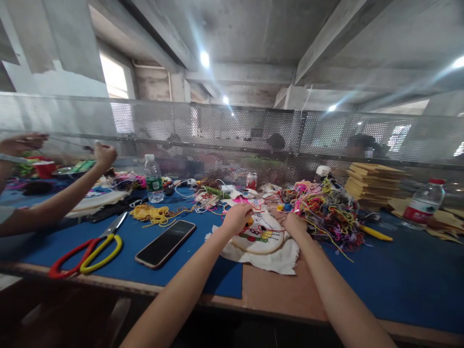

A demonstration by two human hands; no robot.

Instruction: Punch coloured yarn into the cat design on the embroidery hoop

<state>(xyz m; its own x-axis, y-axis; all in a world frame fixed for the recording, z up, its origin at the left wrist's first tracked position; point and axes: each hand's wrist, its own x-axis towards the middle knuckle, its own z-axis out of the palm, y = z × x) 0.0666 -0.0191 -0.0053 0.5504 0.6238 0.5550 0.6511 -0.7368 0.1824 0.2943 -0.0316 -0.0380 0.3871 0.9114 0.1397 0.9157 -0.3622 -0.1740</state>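
The hoop (259,251) lies flat near the front edge of the worktop (406,275), around the middle of its length, with white cloth (281,264) spreading past its rim toward that edge. A colourful picture is stitched inside it. The left hand (237,218) rests over the hoop's left side, fingers curled close together, though I cannot tell what, if anything, they pinch. The right hand (295,224) is at the hoop's right side, near the yarn heap (326,208) (a bright tangle of many colours); its fingertips are too unclear to tell whether they pinch anything.

Toward the worktop's front left corner lie the scissors (106,237) (one handle red, one yellow), with the phone (166,244) between them and the hoop. Yellow yarn (149,213) sits behind the phone. Farther back, toward the rear edge, stand a bottle (154,183) and a can (251,180). Toward the rear right corner are a brown stack (373,186) and a red-capped bottle (424,205). At the left end, a co-worker's hands (105,154) hold a dark thread taut.
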